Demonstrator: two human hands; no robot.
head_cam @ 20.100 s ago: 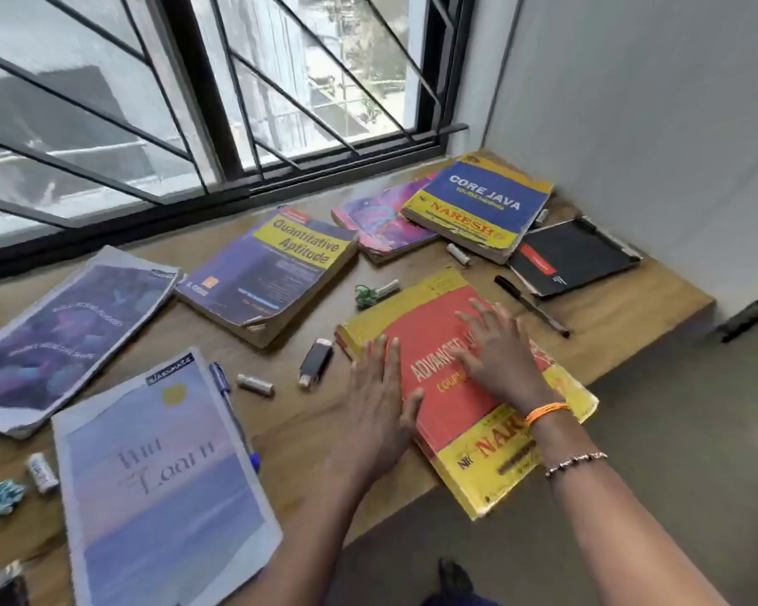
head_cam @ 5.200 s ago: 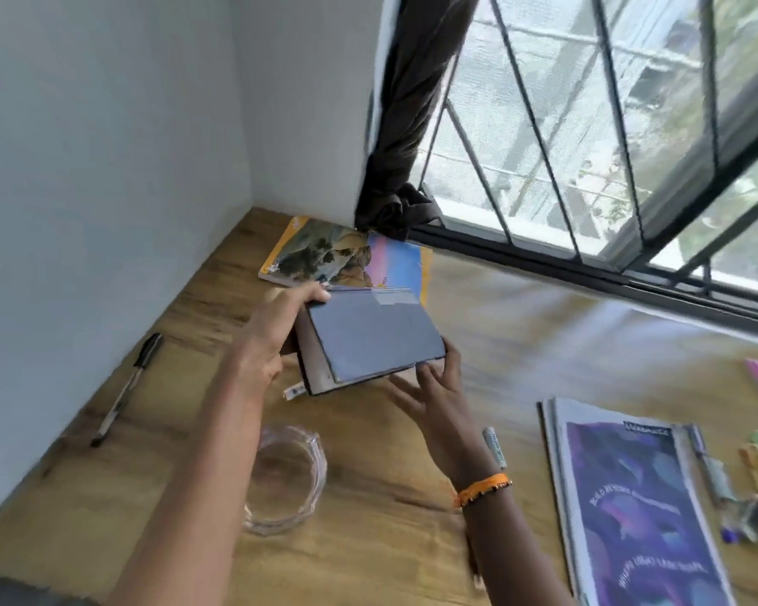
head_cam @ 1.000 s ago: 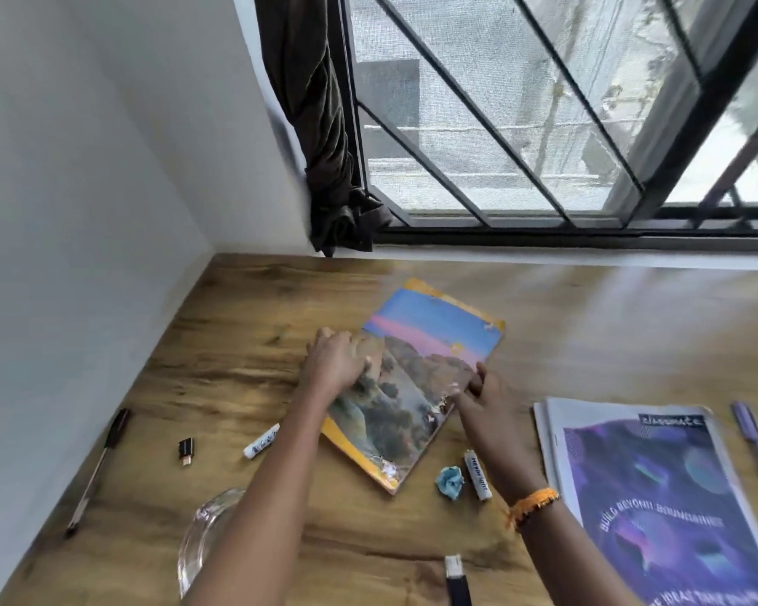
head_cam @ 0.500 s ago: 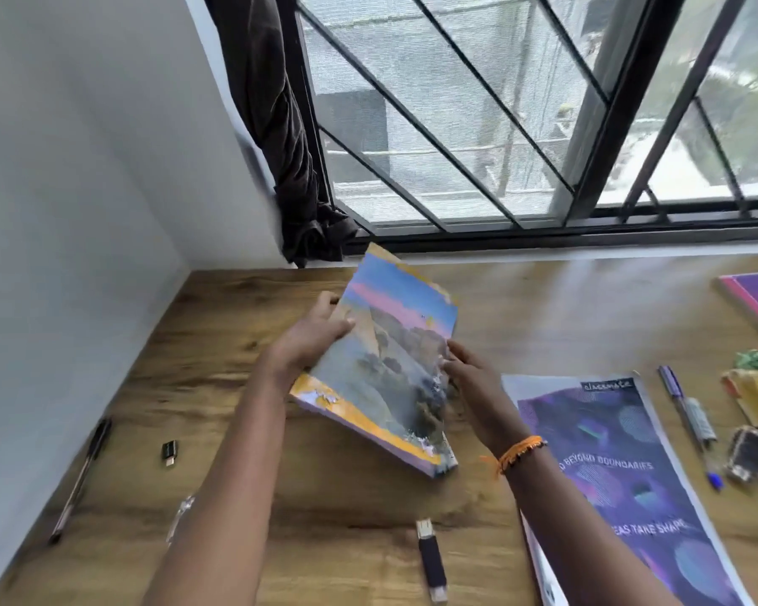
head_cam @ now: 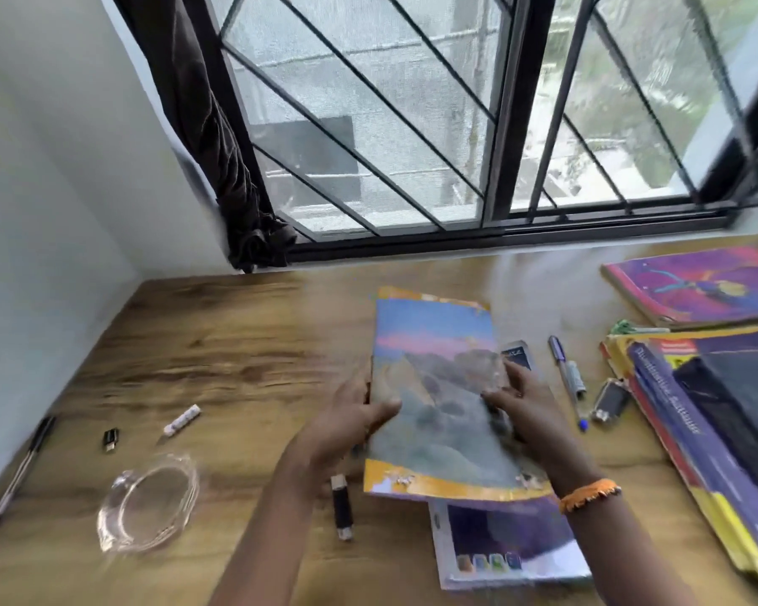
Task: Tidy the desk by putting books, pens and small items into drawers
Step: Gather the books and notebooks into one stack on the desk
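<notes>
Landscape book (head_cam: 438,413) now rightward (cover unlettered)

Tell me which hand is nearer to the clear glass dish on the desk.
Left. The left hand grips the landscape book's left edge, just right of the glass dish. The right hand holds the book's far edge, farther away.
</notes>
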